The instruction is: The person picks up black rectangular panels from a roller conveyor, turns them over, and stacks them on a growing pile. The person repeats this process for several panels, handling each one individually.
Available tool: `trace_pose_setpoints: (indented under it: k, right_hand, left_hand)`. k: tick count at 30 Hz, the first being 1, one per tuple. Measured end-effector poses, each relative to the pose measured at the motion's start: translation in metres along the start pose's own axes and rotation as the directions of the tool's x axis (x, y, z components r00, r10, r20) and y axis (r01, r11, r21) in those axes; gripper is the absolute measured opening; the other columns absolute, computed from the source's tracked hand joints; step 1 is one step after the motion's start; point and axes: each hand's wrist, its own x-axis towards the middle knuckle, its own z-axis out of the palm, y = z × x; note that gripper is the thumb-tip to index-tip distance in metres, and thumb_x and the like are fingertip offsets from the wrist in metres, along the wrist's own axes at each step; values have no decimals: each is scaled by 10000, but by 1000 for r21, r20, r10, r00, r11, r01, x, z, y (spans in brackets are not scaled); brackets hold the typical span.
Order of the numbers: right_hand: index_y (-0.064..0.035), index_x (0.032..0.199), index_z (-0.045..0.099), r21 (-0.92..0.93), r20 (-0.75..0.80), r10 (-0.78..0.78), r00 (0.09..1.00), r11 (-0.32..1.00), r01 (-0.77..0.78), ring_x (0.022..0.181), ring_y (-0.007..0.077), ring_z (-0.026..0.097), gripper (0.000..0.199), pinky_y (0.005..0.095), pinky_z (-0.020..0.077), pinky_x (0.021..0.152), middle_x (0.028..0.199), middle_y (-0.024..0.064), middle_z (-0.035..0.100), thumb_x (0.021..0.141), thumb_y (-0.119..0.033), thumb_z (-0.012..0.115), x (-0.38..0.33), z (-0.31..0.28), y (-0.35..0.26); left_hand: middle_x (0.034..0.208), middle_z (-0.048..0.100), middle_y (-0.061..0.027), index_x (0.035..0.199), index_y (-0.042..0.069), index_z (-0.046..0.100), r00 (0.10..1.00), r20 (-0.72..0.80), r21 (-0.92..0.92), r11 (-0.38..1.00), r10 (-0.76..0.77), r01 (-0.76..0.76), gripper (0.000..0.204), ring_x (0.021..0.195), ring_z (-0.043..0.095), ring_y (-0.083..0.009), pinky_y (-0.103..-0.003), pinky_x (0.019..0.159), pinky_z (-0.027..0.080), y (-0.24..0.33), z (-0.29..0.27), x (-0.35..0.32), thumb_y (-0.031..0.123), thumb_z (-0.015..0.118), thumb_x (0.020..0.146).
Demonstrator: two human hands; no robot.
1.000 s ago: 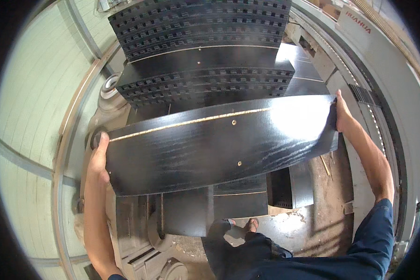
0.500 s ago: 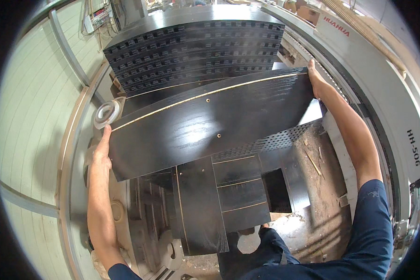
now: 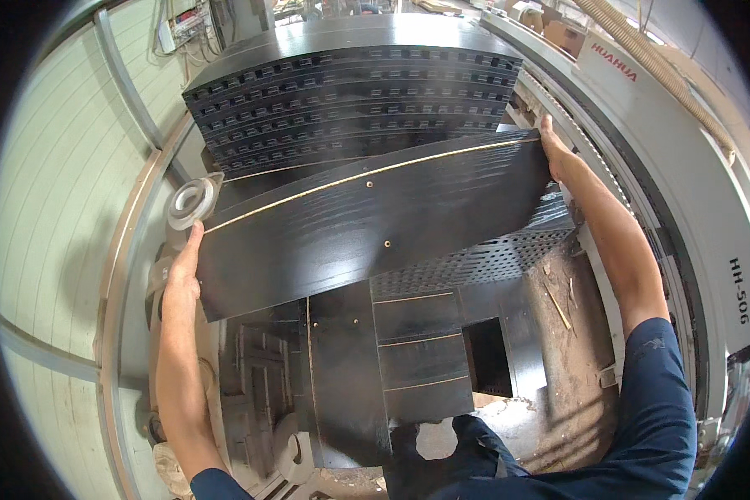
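A long black panel (image 3: pixel 308 242) is held out in front of me by its two ends. It has a pale groove along its far part and two small holes with pale rims. My left hand (image 3: pixel 187 262) is closed on the left end, with the thumb on the upper face. My right hand (image 3: pixel 556 152) grips the right end, which lies farther away. Both hands' undersides are hidden. Beneath the held panel lie another black panel (image 3: pixel 346 375) with a pale line and a group of shorter black boards (image 3: pixel 421 358).
A tall stack of black slotted panels (image 3: pixel 358 92) stands behind. Below the held panel is a perforated black sheet (image 3: pixel 483 257). White tape rolls (image 3: pixel 190 204) sit at left beside a pale wall (image 3: pixel 58 183). A long white machine (image 3: pixel 675 142) runs along the right; wood scraps (image 3: pixel 558 307) lie near it.
The held panel's right end has come slightly nearer and to the left, with my right hand on it. My left hand keeps its hold, nearly unmoved. The view has shifted a little.
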Motion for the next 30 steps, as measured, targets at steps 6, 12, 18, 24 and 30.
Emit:
trace_pose_setpoints:
  k: [6, 12, 18, 24, 30]
  right_hand:
    - [-46, 1462, 410, 86, 211, 48, 976, 994, -67, 1371, 288, 389, 990, 436, 267, 1134, 1499, 151, 418, 876, -821, 216, 50, -8, 13]
    - [-40, 1523, 277, -35, 306, 96, 947, 995, -89, 1438, 294, 268, 1100, 445, 208, 1162, 1564, 160, 299, 814, -881, 252, 68, -6, 19]
    - [-24, 1475, 383, -160, 470, 84, 879, 987, -9, 1356, 320, 409, 1117, 461, 313, 1112, 1487, 190, 414, 774, -893, 366, 61, -11, 27]
    - [-94, 1242, 658, -312, 329, 23, 944, 946, 86, 1146, 282, 588, 867, 409, 427, 1012, 1251, 178, 627, 785, -816, 515, 20, 5, 14]
    - [-80, 1159, 689, -210, 365, -31, 930, 971, 115, 963, 243, 657, 771, 382, 503, 905, 1089, 143, 694, 810, -757, 566, 18, 5, 17]
  left_hand:
    - [1443, 486, -138, 1401, 21, 483, 999, -33, 66, 997, -37, 39, 1002, 1326, 437, -272, -425, 1112, 328, 14, 30, 4, 706, 730, 712]
    - [1583, 286, -115, 1511, 95, 335, 990, -49, 185, 973, -131, 138, 1085, 1484, 134, -249, -535, 1168, 24, 14, 7, 43, 730, 705, 714]
    - [1463, 463, -128, 1409, 28, 475, 977, 29, 205, 958, -210, 200, 933, 1343, 409, -259, -422, 1108, 309, 47, 20, 36, 650, 729, 761]
    - [1196, 655, -82, 1242, 27, 633, 952, 243, 273, 929, 186, -251, 578, 1056, 607, -157, -264, 930, 469, 70, 50, -11, 497, 643, 905]
    - [1298, 584, -138, 1315, -17, 566, 932, -254, 294, 939, 257, -179, 618, 1186, 536, -202, -312, 999, 409, 46, 16, -36, 493, 559, 965]
